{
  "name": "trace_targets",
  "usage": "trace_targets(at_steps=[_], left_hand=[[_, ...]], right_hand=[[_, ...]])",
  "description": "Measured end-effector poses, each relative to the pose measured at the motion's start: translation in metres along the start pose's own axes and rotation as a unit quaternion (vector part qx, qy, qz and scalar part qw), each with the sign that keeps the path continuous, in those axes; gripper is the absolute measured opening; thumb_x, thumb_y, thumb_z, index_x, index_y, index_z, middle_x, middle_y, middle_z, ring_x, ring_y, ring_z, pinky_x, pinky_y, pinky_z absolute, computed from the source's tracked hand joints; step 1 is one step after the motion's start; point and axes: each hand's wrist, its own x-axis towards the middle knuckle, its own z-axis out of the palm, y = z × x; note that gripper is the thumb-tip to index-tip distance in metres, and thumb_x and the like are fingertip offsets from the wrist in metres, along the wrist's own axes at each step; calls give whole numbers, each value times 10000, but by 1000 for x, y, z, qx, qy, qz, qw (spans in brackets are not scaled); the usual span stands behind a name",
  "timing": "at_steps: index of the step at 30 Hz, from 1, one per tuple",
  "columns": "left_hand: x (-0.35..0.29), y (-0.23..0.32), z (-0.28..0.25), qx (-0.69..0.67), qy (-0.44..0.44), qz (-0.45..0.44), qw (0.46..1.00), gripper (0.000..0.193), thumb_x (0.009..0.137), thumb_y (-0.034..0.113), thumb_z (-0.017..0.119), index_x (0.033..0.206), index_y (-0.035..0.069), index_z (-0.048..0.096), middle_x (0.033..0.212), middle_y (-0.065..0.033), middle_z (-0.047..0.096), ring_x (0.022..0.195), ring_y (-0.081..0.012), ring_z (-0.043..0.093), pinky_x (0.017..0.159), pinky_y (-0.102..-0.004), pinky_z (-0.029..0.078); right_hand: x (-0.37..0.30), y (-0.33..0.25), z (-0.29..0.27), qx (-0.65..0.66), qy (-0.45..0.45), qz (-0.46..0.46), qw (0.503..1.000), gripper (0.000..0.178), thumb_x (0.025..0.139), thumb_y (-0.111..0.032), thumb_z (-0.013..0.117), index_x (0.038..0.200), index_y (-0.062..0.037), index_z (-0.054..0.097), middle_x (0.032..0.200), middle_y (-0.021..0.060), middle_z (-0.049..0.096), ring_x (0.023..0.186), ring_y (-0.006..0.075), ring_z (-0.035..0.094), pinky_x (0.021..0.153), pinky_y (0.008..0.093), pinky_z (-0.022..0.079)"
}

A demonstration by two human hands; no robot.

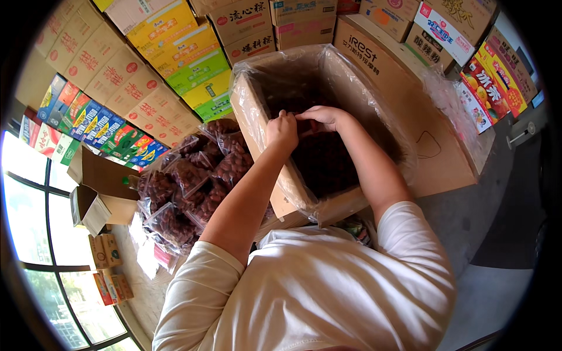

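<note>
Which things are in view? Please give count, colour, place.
Open box: one, brown, centre
Dark pieces: many, dark red, in open box
Filled bags: many, clear, left of open box
Stacked cartons: many, multicoloured, far side
Small cartons: several, mostly brown, left
Large carton: one, brown, right
Plastic film: one heap, clear, right
Window: one, dark-framed, left
Floor: one, grey, right
Shirt: one, white, bottom
Left hand and right hand: two, bare, over open box

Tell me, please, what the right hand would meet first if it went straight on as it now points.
Probably the left hand, close beside the right hand; depth is unclear, and they may be touching.
</note>
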Motion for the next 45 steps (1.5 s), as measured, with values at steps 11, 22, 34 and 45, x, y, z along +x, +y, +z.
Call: trace_targets(at_steps=[11,22,34,45], left_hand=[[-4,0,-7,-24,1,1,1000,240,694,124,667,914,51,603,988,-122,594,893,-280,624,770,-366,496],[-1,-5,0,-62,29,28,997,231,699,121,650,921,65,616,987,-96,615,923,-251,622,801,-338,487],[-1,7,-7,-90,30,12,995,294,604,94,686,891,72,625,957,-92,617,891,-283,620,772,-369,504],[0,-4,1,-61,29,-2,998,300,625,117,689,909,54,617,988,-99,613,909,-279,618,785,-358,502]], right_hand=[[-3,-8,-5,29,15,14,999,480,908,-452,499,1047,-5,602,953,118,644,869,203,628,828,312,501],[108,126,-101,-524,74,-10,849,332,833,-296,553,1024,-37,636,1021,150,628,962,271,589,855,386,450],[113,185,-12,-468,-54,-133,872,607,764,-342,639,1282,-64,491,1322,173,474,1221,287,429,1034,395,323],[66,134,20,-474,-90,-12,876,718,812,-455,576,1341,-9,388,1370,215,402,1280,313,359,1070,400,263]])
